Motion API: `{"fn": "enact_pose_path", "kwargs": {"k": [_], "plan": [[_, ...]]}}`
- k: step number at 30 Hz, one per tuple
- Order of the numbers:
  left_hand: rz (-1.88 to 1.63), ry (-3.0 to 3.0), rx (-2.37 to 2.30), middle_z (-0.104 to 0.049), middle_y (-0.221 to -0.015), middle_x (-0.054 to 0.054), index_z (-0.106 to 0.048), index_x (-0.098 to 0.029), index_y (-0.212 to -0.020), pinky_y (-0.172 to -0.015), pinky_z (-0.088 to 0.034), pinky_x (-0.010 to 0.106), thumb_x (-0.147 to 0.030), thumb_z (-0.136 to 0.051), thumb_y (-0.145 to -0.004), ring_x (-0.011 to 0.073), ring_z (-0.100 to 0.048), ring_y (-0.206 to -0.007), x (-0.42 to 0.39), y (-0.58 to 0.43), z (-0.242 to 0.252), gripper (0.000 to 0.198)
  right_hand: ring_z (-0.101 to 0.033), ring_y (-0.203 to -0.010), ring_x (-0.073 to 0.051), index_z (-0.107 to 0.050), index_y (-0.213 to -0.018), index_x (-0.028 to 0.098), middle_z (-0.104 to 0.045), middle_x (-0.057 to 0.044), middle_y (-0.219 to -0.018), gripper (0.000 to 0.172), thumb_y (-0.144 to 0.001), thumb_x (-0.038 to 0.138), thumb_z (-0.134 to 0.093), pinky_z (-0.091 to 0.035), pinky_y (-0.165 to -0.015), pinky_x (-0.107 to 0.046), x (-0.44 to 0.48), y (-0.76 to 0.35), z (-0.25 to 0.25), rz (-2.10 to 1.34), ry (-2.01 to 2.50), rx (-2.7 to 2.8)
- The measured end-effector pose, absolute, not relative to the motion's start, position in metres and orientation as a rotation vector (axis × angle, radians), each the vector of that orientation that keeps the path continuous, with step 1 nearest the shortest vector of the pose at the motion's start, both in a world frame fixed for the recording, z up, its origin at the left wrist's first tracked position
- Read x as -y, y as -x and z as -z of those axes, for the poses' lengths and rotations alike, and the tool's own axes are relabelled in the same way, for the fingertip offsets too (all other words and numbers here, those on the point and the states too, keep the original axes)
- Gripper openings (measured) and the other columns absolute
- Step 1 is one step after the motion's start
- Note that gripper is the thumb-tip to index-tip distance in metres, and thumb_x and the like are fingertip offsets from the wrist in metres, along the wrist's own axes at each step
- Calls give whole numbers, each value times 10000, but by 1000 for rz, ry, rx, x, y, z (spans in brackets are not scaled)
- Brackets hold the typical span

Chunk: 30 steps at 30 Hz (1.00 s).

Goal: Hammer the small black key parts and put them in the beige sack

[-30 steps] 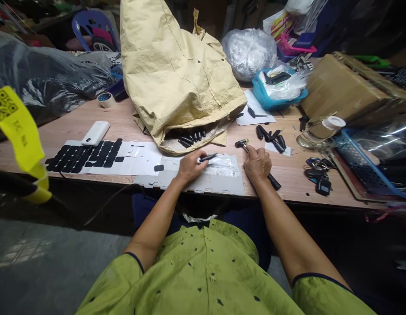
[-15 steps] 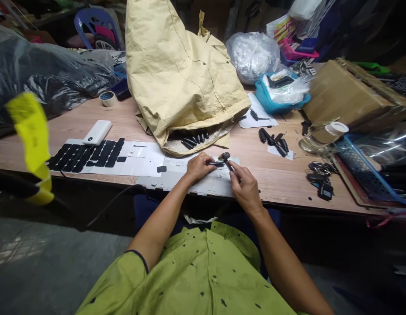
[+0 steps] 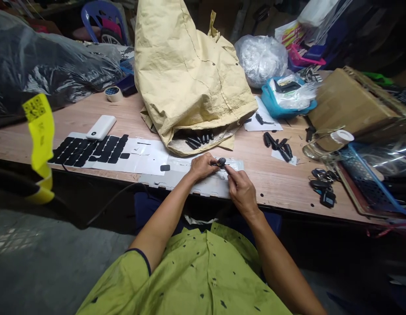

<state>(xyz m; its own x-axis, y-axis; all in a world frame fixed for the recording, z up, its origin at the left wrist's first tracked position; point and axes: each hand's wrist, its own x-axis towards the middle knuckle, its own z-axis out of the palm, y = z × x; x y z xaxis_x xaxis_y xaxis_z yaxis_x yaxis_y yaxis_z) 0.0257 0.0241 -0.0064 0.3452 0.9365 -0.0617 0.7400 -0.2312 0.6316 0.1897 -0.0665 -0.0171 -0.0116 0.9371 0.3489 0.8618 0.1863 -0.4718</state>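
Observation:
My left hand [image 3: 203,166] is closed on a small black stick-like part, pressing it down on a grey sheet [image 3: 186,181] at the table's front edge. My right hand [image 3: 241,190] is wrapped round the handle of a small hammer [image 3: 221,162], whose dark head sits right over the part beside my left fingers. The two hands nearly touch. A clear plastic bag [image 3: 234,165] lies on the sheet under them.
A big tan paper sack [image 3: 189,78] lies open behind my hands, with black parts [image 3: 196,140] spilling from its mouth. A white sheet of black stickers [image 3: 91,151] and a white power bank [image 3: 101,127] lie left. More black parts [image 3: 278,144], keys [image 3: 322,186], a blue basket and a cardboard box stand right.
My right hand picked the hammer up from the table on the right and brought it left over the part in my left hand. The camera shifted slightly.

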Motion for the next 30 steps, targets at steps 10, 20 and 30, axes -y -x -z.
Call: {"fn": "enact_pose_path", "kwargs": {"k": [10,20,30], "plan": [[-445,-2009,-1504,-708,-1016,-8,-808,-329,-1050,-758,-476,277,-420,-733,-827,201,-663,-940,-24,-26,8,252,-618,-865,-208,-703,-1283,268,-645,-65,-908,417,-978,267,-418,-498,-776,-301,64,-198,20,-140,1705,1785],[-493,-2035,-1425,-707,-1077,-7,-764,-292,-1044,-817,-474,275,-385,-576,-943,192,-653,-1018,-24,-18,11,234,-440,-747,-183,-749,-1189,262,-553,-66,-866,353,-927,209,-518,-263,-617,-291,7,-264,29,180,2094,1632],[-720,-1942,-1297,-671,-945,40,-668,-204,-884,-840,-478,299,-327,-398,-1013,189,-626,-905,-9,-9,3,324,-374,-766,-193,-760,-1145,253,-512,-79,-863,352,-906,201,-506,-229,-632,-312,3,-264,44,350,2094,1601]]}}
